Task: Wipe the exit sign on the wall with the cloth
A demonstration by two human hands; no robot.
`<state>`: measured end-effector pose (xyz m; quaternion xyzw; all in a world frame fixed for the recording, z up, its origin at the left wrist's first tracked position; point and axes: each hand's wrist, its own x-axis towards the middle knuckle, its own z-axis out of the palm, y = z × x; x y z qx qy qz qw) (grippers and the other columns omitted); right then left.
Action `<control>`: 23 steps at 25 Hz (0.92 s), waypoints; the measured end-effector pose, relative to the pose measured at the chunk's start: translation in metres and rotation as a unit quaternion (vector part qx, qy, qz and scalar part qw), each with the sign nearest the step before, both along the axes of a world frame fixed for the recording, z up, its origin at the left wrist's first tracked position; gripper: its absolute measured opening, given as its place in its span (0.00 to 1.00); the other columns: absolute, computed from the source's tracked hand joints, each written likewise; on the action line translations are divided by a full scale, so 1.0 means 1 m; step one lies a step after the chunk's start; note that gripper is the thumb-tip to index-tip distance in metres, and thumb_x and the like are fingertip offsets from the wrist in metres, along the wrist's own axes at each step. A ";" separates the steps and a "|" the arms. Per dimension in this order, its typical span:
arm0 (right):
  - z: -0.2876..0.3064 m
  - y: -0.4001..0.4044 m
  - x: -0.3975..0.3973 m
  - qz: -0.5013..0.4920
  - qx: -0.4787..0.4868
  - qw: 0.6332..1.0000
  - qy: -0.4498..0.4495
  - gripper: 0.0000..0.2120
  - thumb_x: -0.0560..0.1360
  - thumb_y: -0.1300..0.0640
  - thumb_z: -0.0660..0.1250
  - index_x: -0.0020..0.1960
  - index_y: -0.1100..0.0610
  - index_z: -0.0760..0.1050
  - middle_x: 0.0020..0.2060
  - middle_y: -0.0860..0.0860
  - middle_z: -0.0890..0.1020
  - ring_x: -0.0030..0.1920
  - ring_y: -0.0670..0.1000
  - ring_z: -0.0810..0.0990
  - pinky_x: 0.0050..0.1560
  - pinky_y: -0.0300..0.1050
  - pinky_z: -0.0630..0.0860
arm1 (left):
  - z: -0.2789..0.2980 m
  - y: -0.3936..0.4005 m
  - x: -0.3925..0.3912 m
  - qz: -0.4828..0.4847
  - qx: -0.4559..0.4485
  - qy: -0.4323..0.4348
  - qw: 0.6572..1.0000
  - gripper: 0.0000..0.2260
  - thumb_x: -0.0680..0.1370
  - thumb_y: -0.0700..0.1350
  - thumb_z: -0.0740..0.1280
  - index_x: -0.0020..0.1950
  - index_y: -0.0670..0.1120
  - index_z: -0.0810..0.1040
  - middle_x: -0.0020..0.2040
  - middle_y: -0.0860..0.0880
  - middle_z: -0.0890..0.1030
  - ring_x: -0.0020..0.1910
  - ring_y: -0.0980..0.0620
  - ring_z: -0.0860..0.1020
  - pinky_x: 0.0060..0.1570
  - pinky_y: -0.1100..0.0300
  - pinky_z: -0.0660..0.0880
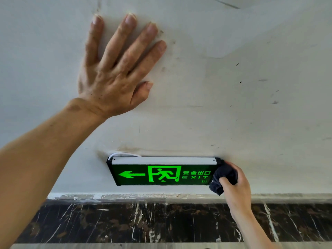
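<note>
- Nearest, the left forearm crosses the lower left of the view, leading up to the left hand, which lies flat against the wall with its fingers spread apart and nothing in its grasp.
- The right hand reaches up from the lower right, its fingers closed around a dark cloth that is bunched into a wad.
- The cloth is pressed against the right end of the exit sign, covering that end from its top corner down past its lower corner.
- The exit sign is mounted low on the wall, just above a dark marbled skirting; its black face glows green with an arrow pointing left, a running figure in a doorway, Chinese characters and the word EXIT.
- A pale strip runs along the top edge of the sign, and a white cable loops out behind its upper left corner.
- The wall is off-white and scuffed, with dark specks and smears, and grimy marks just above the sign.
</note>
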<state>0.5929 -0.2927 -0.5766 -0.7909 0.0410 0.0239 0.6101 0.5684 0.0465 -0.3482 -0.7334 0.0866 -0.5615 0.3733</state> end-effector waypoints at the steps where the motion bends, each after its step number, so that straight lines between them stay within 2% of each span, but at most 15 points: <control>1: -0.005 0.000 -0.001 0.003 -0.016 1.000 0.000 0.24 0.68 0.67 0.65 0.56 0.41 0.76 0.52 0.45 0.81 0.53 0.46 0.79 0.48 0.46 0.75 | 0.000 -0.001 0.000 -0.001 0.000 0.000 1.000 0.28 0.83 0.55 0.53 0.81 0.45 0.62 0.78 0.44 0.63 0.76 0.38 0.61 0.68 0.30 0.62; 5: -0.021 0.001 0.000 0.025 -0.056 0.998 -0.008 0.24 0.70 0.67 0.66 0.51 0.37 0.74 0.52 0.43 0.80 0.51 0.42 0.77 0.46 0.41 0.73 | 0.000 -0.001 -0.001 0.006 -0.005 0.012 1.000 0.28 0.83 0.55 0.53 0.82 0.45 0.61 0.78 0.43 0.63 0.76 0.37 0.61 0.68 0.30 0.61; 10: -0.041 0.000 0.001 0.037 -0.067 0.997 0.012 0.23 0.71 0.69 0.65 0.55 0.43 0.75 0.53 0.48 0.80 0.54 0.50 0.78 0.53 0.48 0.73 | 0.001 -0.002 -0.002 0.011 -0.007 0.014 1.000 0.28 0.83 0.55 0.53 0.81 0.45 0.61 0.77 0.44 0.63 0.75 0.37 0.62 0.67 0.29 0.62; 14: -0.054 -0.002 0.001 0.043 -0.083 0.995 0.027 0.21 0.71 0.69 0.66 0.58 0.48 0.76 0.53 0.50 0.81 0.55 0.52 0.78 0.57 0.53 0.75 | 0.000 -0.001 -0.002 0.015 -0.007 0.008 1.000 0.29 0.82 0.56 0.54 0.81 0.46 0.61 0.78 0.44 0.63 0.76 0.38 0.62 0.67 0.29 0.63; 18: -0.057 -0.006 0.005 0.055 -0.087 0.993 0.062 0.18 0.72 0.67 0.66 0.56 0.49 0.76 0.50 0.50 0.81 0.52 0.53 0.78 0.52 0.51 0.74 | 0.001 0.000 -0.001 0.013 -0.009 0.007 1.000 0.29 0.82 0.56 0.55 0.81 0.46 0.61 0.78 0.44 0.63 0.76 0.38 0.62 0.67 0.29 0.63; 21: -0.062 -0.014 0.011 0.019 -0.037 0.986 0.160 0.15 0.72 0.68 0.66 0.55 0.55 0.76 0.48 0.55 0.82 0.49 0.55 0.79 0.50 0.54 0.75 | 0.001 0.000 -0.003 0.016 -0.014 0.016 1.000 0.29 0.83 0.55 0.54 0.82 0.46 0.61 0.78 0.44 0.62 0.76 0.38 0.61 0.68 0.29 0.62; 23: -0.068 -0.016 0.009 -0.041 0.093 0.963 0.250 0.15 0.73 0.70 0.64 0.59 0.59 0.74 0.49 0.59 0.80 0.49 0.60 0.78 0.52 0.59 0.75 | 0.002 -0.001 -0.004 0.016 -0.016 0.018 1.000 0.28 0.83 0.55 0.54 0.82 0.46 0.61 0.78 0.44 0.63 0.76 0.37 0.62 0.68 0.29 0.62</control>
